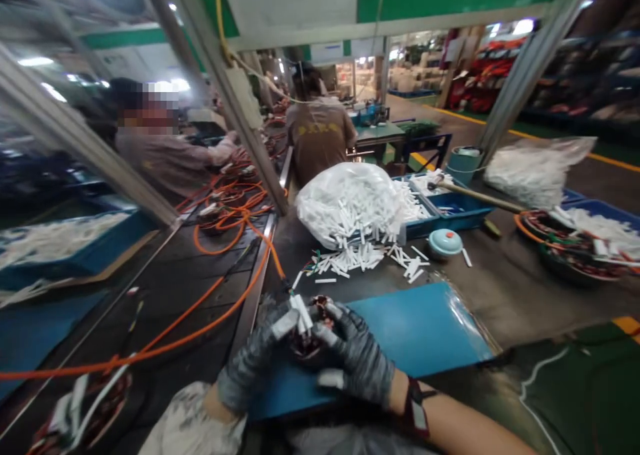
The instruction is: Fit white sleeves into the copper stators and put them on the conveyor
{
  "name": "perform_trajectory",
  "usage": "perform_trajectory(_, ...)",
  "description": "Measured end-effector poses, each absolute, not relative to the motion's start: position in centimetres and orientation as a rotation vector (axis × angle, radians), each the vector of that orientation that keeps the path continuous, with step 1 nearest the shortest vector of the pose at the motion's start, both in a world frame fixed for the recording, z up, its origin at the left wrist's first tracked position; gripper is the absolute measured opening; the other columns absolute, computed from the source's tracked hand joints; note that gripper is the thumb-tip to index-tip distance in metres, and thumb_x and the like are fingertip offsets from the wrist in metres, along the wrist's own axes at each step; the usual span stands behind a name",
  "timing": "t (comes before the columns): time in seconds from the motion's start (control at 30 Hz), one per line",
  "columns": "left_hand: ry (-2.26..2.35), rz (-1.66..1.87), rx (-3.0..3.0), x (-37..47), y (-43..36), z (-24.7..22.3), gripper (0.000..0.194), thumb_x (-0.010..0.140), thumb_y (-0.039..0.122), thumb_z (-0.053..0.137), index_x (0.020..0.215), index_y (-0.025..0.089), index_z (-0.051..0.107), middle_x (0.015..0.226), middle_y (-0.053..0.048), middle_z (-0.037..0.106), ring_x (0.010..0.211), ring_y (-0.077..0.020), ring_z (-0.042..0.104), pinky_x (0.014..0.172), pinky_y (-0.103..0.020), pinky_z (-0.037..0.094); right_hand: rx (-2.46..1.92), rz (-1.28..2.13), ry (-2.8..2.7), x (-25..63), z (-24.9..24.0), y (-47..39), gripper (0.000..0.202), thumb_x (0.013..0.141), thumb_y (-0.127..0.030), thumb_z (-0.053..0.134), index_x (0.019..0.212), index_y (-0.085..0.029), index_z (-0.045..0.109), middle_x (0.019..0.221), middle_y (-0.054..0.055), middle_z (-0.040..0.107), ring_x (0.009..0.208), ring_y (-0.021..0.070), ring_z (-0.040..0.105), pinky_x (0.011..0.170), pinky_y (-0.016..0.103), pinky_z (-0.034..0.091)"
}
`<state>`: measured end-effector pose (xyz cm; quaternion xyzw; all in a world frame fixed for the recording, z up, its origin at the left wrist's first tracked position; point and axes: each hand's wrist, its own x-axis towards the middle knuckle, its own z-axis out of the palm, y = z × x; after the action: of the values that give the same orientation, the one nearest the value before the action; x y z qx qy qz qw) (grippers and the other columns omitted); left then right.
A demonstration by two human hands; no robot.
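Both my hands wear grey striped gloves with white fingertips, slightly blurred. Between them, on a blue mat (415, 328), sits a motor stator (306, 349) with dark red-brown windings. White insulating sleeves (301, 315) stand up at its top, where an orange cable (277, 258) comes in. My left hand (257, 355) is closed at the left side, thumb and fingers pressed to the white sleeves. My right hand (363, 355) curls over the right side of the stator, with its fingertips on the windings. The undersides of my fingers are partly hidden.
A plastic bag (350, 201) spills white sleeves (350, 260) onto the bench. Nearby are a blue bin (460, 215), a light-blue lidded bowl (445, 243) and more stators (580, 255). A conveyor (200, 328) carrying cabled stators runs along the left. Two people (320, 131) sit beyond.
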<state>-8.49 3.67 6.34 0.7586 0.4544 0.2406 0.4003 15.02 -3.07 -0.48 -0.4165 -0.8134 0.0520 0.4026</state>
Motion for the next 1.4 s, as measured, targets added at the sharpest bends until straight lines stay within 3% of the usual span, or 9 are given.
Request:
perform_trajectory(0.1, 1.071, 0.584, 1.737, -7.6, 5.7, 6.4, 0.044, 0.092, 0.049, 0.054, 0.129, 0.033, 0.073, 0.133, -0.003, 0.073, 0.129, -0.0325, 0.067, 0.113, -0.053, 0.055, -1.122, 0.269, -1.864, 15.8, -1.3, -3.4, 0.046, 0.098, -0.046, 0.064, 0.141, -0.028, 0.060, 0.136, 0.012, 0.070, 0.132, 0.0295, 0.062, 0.110, 0.049, 0.053)
perform_trajectory(0.27, 1.220, 0.731, 2.341, -4.5, 11.6, 6.3, 0.048, 0.094, 0.025, 0.047, 0.139, 0.022, 0.065, 0.142, -0.009, 0.067, 0.134, -0.0266, 0.062, 0.120, -0.047, 0.048, -1.135, 0.315, -1.689, 17.3, -2.2, -4.0, 0.046, 0.097, -0.042, 0.067, 0.139, -0.026, 0.060, 0.132, 0.013, 0.071, 0.117, 0.0277, 0.070, 0.098, 0.043, 0.060)
perform_trajectory(0.33, 0.935, 0.360, 2.696, -3.0, 13.7, 5.9, 0.052, 0.089, 0.013, 0.049, 0.136, 0.024, 0.068, 0.145, -0.009, 0.065, 0.138, -0.0249, 0.058, 0.122, -0.046, 0.044, -1.131, 0.270, -1.744, 17.5, -2.3, -3.7, 0.030, 0.098, -0.036, 0.066, 0.127, -0.027, 0.068, 0.125, 0.011, 0.074, 0.115, 0.0274, 0.071, 0.097, 0.043, 0.060)
perform_trajectory(0.5, 0.735, -0.148, 2.919, -1.2, 15.8, 5.9, 0.042, 0.082, 0.021, 0.066, 0.123, 0.023, 0.075, 0.115, -0.010, 0.077, 0.120, -0.0299, 0.067, 0.125, -0.057, 0.030, -1.109, 0.191, -1.805, 17.7, -1.8, -2.9, 0.021, 0.103, -0.024, 0.057, 0.119, -0.025, 0.071, 0.104, 0.008, 0.079, 0.099, 0.0238, 0.072, 0.088, 0.039, 0.060)
perform_trajectory(0.7, 0.873, 0.071, 2.598, -6.6, 9.9, 12.0, 0.034, 0.086, 0.042, 0.069, 0.111, 0.022, 0.079, 0.092, -0.005, 0.079, 0.082, -0.0215, 0.073, 0.081, -0.030, 0.056, -1.010, 0.285, -1.940, 18.8, -1.5, -1.7, 0.019, 0.104, -0.026, 0.054, 0.109, -0.028, 0.072, 0.096, 0.003, 0.076, 0.092, 0.0212, 0.067, 0.102, 0.043, 0.051)
perform_trajectory(0.87, 0.994, 0.253, 2.473, -9.2, 2.6, 12.7, 0.031, 0.101, 0.045, 0.057, 0.118, 0.029, 0.078, 0.105, -0.003, 0.081, 0.093, -0.0206, 0.076, 0.090, -0.030, 0.057, -0.896, 0.365, -2.049, 19.9, -1.1, 0.8, 0.019, 0.105, -0.030, 0.054, 0.098, -0.028, 0.071, 0.090, -0.001, 0.074, 0.093, 0.0194, 0.067, 0.122, 0.050, 0.033)
perform_trajectory(1.03, 1.228, 0.298, 2.056, -8.5, 5.7, 8.8, 0.033, 0.092, 0.047, 0.065, 0.106, 0.019, 0.076, 0.105, -0.006, 0.080, 0.099, -0.0241, 0.074, 0.094, -0.036, 0.059, -1.013, 0.457, -1.949, 20.4, -0.6, 1.6, 0.020, 0.105, -0.033, 0.054, 0.106, -0.028, 0.073, 0.099, 0.003, 0.079, 0.094, 0.0209, 0.071, 0.102, 0.043, 0.052)
perform_trajectory(1.2, 1.002, 0.601, 2.033, -5.3, 8.2, 8.8, 0.055, 0.092, 0.048, 0.066, 0.139, 0.018, 0.061, 0.135, -0.011, 0.070, 0.119, -0.0239, 0.068, 0.104, -0.037, 0.054, -1.418, 0.362, -1.692, 20.5, -0.6, -0.4, 0.039, 0.097, -0.051, 0.062, 0.120, -0.022, 0.072, 0.105, 0.011, 0.081, 0.094, 0.0274, 0.075, 0.085, 0.040, 0.058)
perform_trajectory(1.4, 1.078, -0.175, 2.621, 1.2, 8.2, 10.0, 0.040, 0.101, 0.048, 0.053, 0.105, 0.018, 0.079, 0.102, -0.010, 0.079, 0.099, -0.0264, 0.073, 0.095, -0.036, 0.053, -1.732, 0.601, -1.613, 20.1, 1.0, -0.6, 0.044, 0.093, -0.061, 0.056, 0.087, -0.023, 0.075, 0.086, 0.013, 0.080, 0.078, 0.0283, 0.073, 0.074, 0.039, 0.054)
